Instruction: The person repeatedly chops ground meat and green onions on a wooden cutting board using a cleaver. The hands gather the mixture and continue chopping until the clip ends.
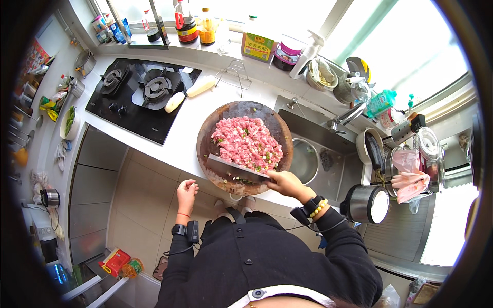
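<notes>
My right hand [285, 182] grips the handle end of a cleaver [235, 169]. Its broad blade lies across the near part of a round wooden chopping board [205, 133], along the near edge of a mound of minced pink meat [246, 142]. Green and white bits, like chopped scallion, are mixed into the meat, and a few are scattered on the wood. My left hand [187, 192] hangs in front of the counter edge, left of the board, loosely curled with nothing in it. The cleaver's handle is mostly hidden by my right fingers.
Right of the board is a steel sink [346, 173] with a round metal basin [304, 159]. A black gas hob [127, 104] lies left, with a pale lotus root [200, 86] near its edge. A wire rack [235, 75] stands behind. A steel pot [366, 203] sits by my right elbow.
</notes>
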The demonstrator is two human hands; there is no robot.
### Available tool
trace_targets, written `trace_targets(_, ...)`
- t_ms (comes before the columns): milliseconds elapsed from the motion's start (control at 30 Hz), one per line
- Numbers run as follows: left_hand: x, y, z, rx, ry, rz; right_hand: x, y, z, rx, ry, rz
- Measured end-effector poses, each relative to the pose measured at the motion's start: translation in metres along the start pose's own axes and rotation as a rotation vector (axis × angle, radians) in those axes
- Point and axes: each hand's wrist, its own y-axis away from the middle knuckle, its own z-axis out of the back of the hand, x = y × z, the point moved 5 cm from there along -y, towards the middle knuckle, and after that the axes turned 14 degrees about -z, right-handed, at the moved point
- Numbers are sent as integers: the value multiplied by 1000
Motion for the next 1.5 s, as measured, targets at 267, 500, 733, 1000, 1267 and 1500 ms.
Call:
trace_targets(267, 9, 15, 3, -25, 11, 70, -8, -30, -4, -110, 411, 238)
trace_targets(500, -1, 18, -29, 113, 1, 44, -12, -70, 30, -413, 226, 99)
trace_targets(733, 1, 15, -41, 190, -50, 68, 6, -49, 37, -417, 63, -192)
trace_targets(1000, 0, 3, -55, 221, -53, 6, 13, -55, -1, -354, 19, -438)
trace_targets(1267, 4, -5, -61, 248, -42, 15, 6, -52, 1, -265, -59, -567)
trace_targets(1500, 4, -6, -56, 259, -62, 9, 5, -50, 16, -641, -178, -483)
